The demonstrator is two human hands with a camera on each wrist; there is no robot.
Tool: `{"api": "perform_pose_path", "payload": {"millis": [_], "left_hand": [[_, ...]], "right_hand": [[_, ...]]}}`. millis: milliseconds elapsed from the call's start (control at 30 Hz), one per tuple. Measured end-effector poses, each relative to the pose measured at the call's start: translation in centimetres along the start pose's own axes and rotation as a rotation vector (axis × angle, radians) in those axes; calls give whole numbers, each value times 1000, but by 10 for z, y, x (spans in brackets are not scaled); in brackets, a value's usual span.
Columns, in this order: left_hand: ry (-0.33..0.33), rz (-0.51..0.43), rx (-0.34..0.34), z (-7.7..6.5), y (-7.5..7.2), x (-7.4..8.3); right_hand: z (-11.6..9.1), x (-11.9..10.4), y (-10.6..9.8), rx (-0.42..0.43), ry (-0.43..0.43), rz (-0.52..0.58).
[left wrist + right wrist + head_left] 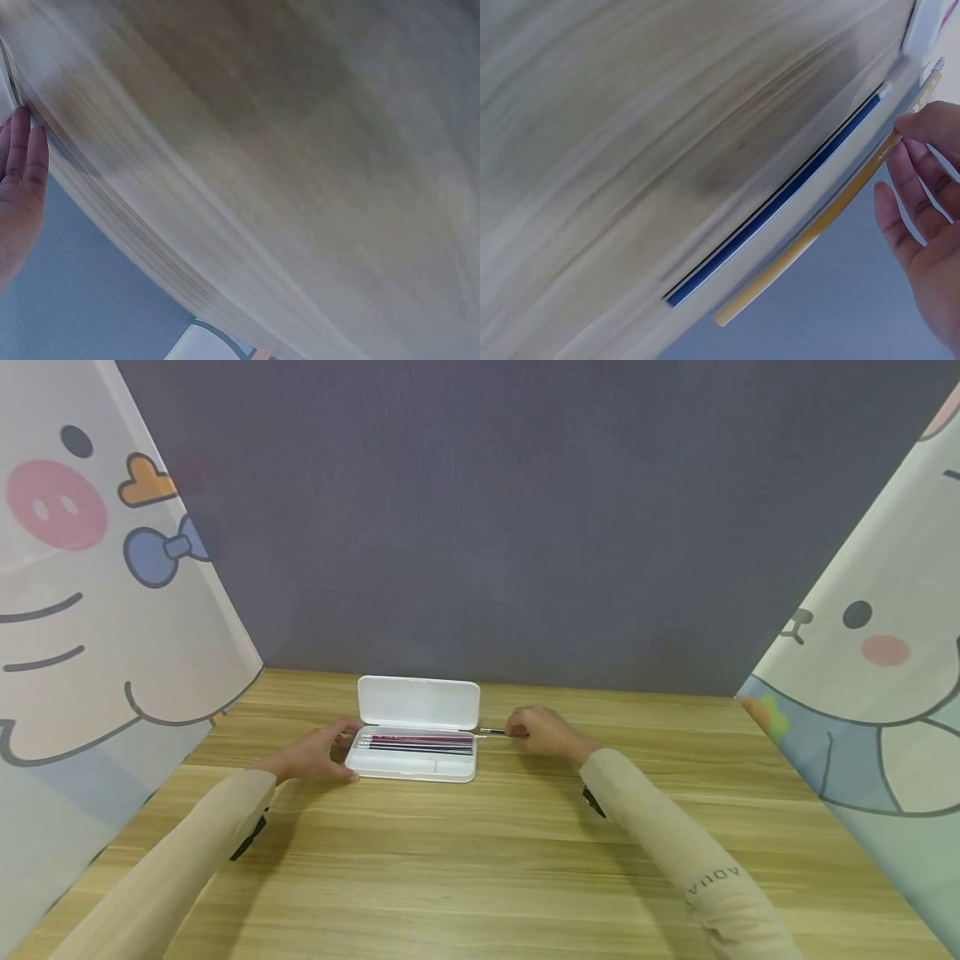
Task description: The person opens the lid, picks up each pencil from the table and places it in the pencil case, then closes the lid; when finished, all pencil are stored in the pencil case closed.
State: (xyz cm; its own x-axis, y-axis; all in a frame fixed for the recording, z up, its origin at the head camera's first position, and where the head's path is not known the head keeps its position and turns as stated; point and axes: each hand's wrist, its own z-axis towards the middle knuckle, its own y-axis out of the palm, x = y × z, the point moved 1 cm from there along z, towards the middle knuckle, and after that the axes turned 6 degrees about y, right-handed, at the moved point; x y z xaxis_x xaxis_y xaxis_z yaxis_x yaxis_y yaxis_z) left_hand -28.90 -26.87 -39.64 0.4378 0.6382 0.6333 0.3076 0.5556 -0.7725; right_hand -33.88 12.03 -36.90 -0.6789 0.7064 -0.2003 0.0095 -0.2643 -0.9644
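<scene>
A white pencil case (392,768) lies with its lid (418,702) raised at the back; several red and dark pencils (416,744) lie side by side inside. My left hand (322,752) rests against the case's left end, thumb by the front corner and fingers towards the back. In the left wrist view those fingers (20,150) look fairly straight. Off the case's right end, my right hand (542,731) pinches a yellow pencil (840,201) between thumb and fingers, near its eraser end. A blue pencil (780,196) lies on the table beside it.
The wood-grain table (450,860) ends at a grey panel (480,527) behind the case. Cartoon-printed sheets (90,610) hang at the left and right sides.
</scene>
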Motion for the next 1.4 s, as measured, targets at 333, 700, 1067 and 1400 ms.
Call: {"api": "perform_pose_path", "payload": {"millis": [333,700,1067,1400], "left_hand": [[2,-4,-2,-1,-1,-2],[32,-9,-4,-2,0,3],[12,-26,-9,-1,0,-1],[28,-28,-7,-1,-2,2]], "right_hand": [[18,-24,8,-19,-58,-12],[44,-58,22,-32,-129,2],[69,-81,34,-51,-120,17],[92,-102,35,-92,-113,-19]]}}
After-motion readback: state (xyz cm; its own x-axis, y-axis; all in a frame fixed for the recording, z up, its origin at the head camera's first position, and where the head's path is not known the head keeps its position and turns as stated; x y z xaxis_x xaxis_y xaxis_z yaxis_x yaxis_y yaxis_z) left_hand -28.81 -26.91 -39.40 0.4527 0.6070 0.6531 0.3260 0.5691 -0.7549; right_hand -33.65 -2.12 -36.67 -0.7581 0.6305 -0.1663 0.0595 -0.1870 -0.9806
